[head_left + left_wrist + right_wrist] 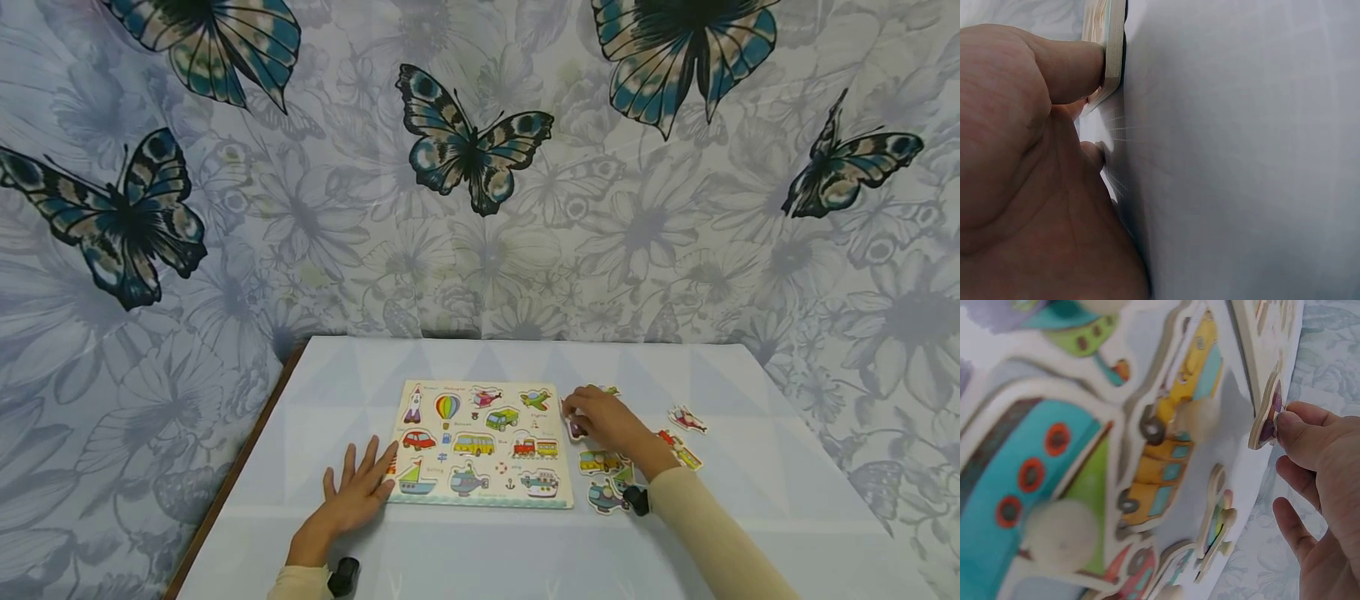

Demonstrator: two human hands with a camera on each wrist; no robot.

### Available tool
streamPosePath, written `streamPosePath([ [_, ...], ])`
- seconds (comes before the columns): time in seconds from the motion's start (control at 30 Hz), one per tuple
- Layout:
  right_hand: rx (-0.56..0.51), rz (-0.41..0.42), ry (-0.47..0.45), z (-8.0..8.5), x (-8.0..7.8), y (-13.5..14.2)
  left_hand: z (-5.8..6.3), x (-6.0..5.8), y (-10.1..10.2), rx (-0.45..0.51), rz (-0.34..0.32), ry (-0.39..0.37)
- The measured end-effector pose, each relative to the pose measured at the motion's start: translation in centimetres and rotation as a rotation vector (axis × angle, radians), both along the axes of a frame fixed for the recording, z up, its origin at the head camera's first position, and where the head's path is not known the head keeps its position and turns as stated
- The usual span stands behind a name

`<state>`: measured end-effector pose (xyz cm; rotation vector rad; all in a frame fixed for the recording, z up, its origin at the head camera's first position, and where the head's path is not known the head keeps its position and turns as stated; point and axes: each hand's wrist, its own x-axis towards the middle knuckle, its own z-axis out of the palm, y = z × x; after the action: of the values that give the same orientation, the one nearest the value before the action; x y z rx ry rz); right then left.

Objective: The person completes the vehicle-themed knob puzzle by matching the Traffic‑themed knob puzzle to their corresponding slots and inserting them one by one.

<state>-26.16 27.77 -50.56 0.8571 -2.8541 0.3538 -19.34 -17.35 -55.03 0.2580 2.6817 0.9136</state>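
A wooden picture puzzle board (pixel 480 502) with printed vehicles lies flat on the table. My left hand (pixel 351 498) rests at its left side, fingers spread; in the left wrist view the thumb (pixel 1075 65) touches the board's edge. Just past the right edge, my right hand (pixel 611 421) pinches a puzzle piece (pixel 1266 419) between thumb and finger. That piece is tilted on edge and shows some purple; most of its picture is hidden. Below this hand lie a yellow bus piece (pixel 597 461), a sailboat piece (pixel 624 475) and a blue submarine piece (pixel 604 497).
Farther right are a helicopter piece (pixel 687 419) and a train piece (pixel 682 452), partly behind the right wrist. Another piece (pixel 611 390) shows just behind the right hand. The white table (pixel 450 554) meets a butterfly-patterned backdrop (pixel 495 275) at its far edge.
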Motion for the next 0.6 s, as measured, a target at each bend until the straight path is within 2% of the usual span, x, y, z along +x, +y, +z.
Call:
streamPosePath([
  [0.27, -0.022, 0.031, 0.023, 0.5, -0.4, -0.9, 0.4, 0.2, 0.1, 0.071, -0.001, 0.023],
  [0.4, -0.021, 0.05, 0.016, 0.7, -0.5, -1.9, 0.2, 0.3, 0.1, 0.039, -0.004, 0.017],
  [0.6, -0.004, 0.042, -0.011, 1.3, -0.9, -3.8, 0.6, 0.3, 0.1, 0.048, -0.004, -0.002],
])
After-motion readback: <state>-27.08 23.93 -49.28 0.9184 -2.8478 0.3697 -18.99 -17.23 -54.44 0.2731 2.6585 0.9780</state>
